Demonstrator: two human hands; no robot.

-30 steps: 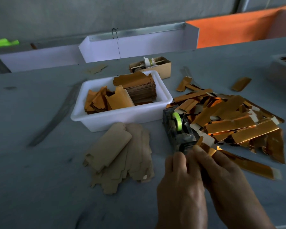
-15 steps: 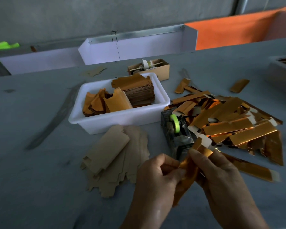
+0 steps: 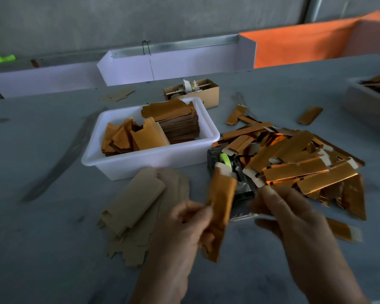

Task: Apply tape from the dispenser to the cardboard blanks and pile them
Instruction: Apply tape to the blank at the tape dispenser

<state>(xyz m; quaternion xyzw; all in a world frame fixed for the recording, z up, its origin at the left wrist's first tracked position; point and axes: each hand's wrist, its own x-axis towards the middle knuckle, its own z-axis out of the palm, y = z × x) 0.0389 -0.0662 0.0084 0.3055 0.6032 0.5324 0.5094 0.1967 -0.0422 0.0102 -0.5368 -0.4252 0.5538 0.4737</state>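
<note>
My left hand (image 3: 184,229) pinches a gold cardboard blank (image 3: 221,207) that stands nearly upright in front of the tape dispenser (image 3: 239,178), a dark block with a green tape roll (image 3: 225,159). My right hand (image 3: 294,220) sits just right of the dispenser, thumb and fingers pinched on a thin clear piece that looks like tape, blurred. A loose heap of gold blanks (image 3: 305,167) lies right of the dispenser. A fanned pile of brown blanks (image 3: 138,207) lies left of my hands.
A white tub (image 3: 154,159) holding stacked and loose blanks stands behind the brown pile. A small cardboard box (image 3: 206,93) sits behind it. Stray blanks (image 3: 309,115) lie at the back right, another tray (image 3: 369,99) at the right edge, white dividers (image 3: 176,64) along the far side.
My hands came apart. The left hand swung the gold blank upright and leftward, while the right hand let go of it and moved right beside the dispenser.
</note>
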